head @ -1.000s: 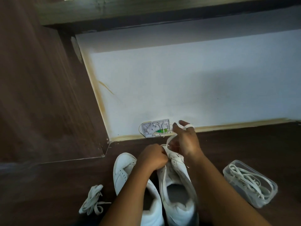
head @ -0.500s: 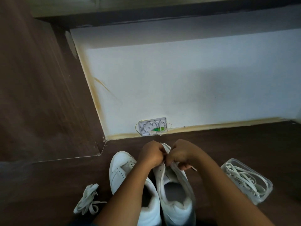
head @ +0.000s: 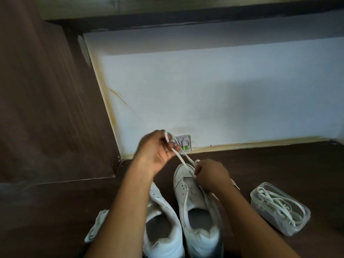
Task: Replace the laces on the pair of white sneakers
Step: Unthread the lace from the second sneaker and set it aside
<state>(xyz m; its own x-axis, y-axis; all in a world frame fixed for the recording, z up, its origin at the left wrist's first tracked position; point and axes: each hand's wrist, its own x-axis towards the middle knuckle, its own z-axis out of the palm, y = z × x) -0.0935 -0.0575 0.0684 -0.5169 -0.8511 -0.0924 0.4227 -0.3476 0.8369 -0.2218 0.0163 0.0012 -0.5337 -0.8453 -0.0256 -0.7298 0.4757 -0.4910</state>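
Note:
Two white sneakers stand side by side on the dark floor, toes toward the wall: the left sneaker (head: 163, 224) and the right sneaker (head: 193, 207). My left hand (head: 156, 151) is raised above the toe end, pinching a white lace (head: 181, 159) that runs taut down to the right sneaker's front eyelets. My right hand (head: 210, 174) rests on that sneaker's tongue area, fingers closed on the lace where it meets the shoe. My left forearm hides much of the left sneaker.
A clear plastic box (head: 279, 209) holding loose white laces lies at the right. A bundle of white laces (head: 96, 226) lies left of the sneakers. A small open wall socket plate (head: 184, 143) sits at the white wall's base. A dark wooden panel (head: 46, 108) rises at the left.
My left hand has lifted up and away from the shoe, drawing the lace out taut. My right hand has stayed down on the right sneaker. The view shifted slightly.

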